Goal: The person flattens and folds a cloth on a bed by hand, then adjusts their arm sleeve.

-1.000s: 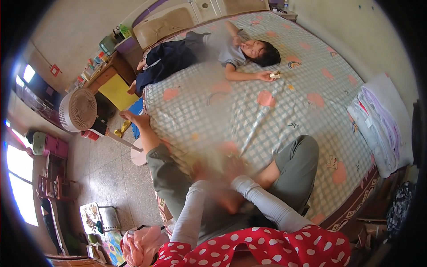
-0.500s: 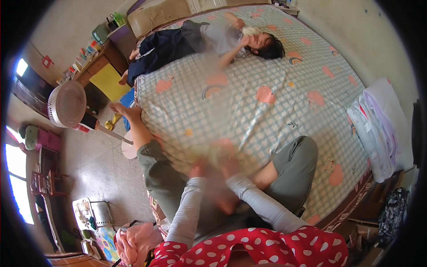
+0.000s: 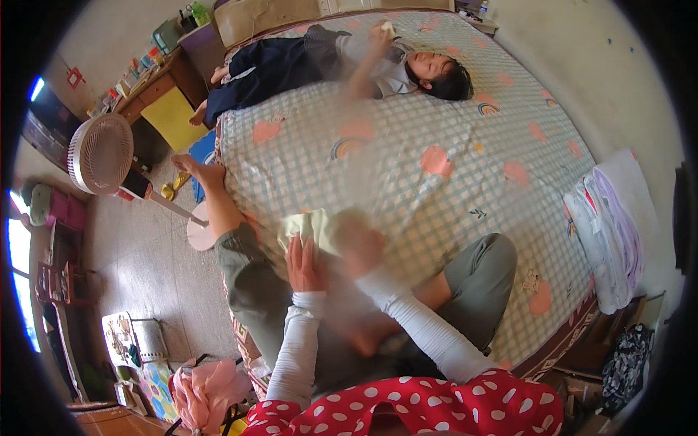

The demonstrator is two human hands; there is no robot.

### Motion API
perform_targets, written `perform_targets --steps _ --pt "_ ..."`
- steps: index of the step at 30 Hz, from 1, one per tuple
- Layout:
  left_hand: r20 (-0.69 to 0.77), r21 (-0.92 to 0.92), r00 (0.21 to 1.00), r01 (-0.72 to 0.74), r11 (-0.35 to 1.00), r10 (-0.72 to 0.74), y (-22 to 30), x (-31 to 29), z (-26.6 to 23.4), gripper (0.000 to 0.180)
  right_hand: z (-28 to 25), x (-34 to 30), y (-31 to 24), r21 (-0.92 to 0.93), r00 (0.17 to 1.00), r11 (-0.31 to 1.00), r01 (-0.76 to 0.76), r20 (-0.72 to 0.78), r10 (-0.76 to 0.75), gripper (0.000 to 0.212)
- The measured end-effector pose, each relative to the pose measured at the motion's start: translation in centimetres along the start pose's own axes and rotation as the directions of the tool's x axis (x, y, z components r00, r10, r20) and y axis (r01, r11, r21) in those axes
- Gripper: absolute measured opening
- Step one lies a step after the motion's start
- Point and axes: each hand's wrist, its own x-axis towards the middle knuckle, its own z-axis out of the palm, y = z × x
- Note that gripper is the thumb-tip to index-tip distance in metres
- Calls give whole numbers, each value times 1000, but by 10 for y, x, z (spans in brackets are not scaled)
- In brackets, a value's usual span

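- both hands moved up onto a pale yellow cloth [image 3: 309,227] that wasn't in view before
- left hand [image 3: 304,263] flat on it, fingers together
- right hand [image 3: 358,251] blurred, grip can't tell
- cloth on checked bed sheet [image 3: 436,123], near left edge

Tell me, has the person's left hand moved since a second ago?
Yes. The left hand has reached forward off the grey-trousered lap onto a pale cloth lying at the near edge of the checked bed sheet.
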Motion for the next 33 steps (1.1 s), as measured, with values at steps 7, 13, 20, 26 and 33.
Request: perform_targets --steps 7,13,20,26,33 --pt "200 289 890 347 892 -411 -30 -7 34 74 12 -1 16 -137 965 969 -206 134 224 67" --pt "380 394 795 322 861 -472 -35 -6 52 73 27 -1 13 -417 882 865 -277 248 402 67" --pt "373 61 909 179 982 -188 -47 -25 60 46 47 -25 26 -108 993 992 72 -90 -82 20" --pt "-85 -230 958 248 941 -274 -7 -16 18 35 -26 -24 -67 341 988 927 -154 55 144 19" --pt "-153 -238 953 220 946 -260 -6 -11 12 36 -10 -29 -61 247 993 962 -119 16 118 20"
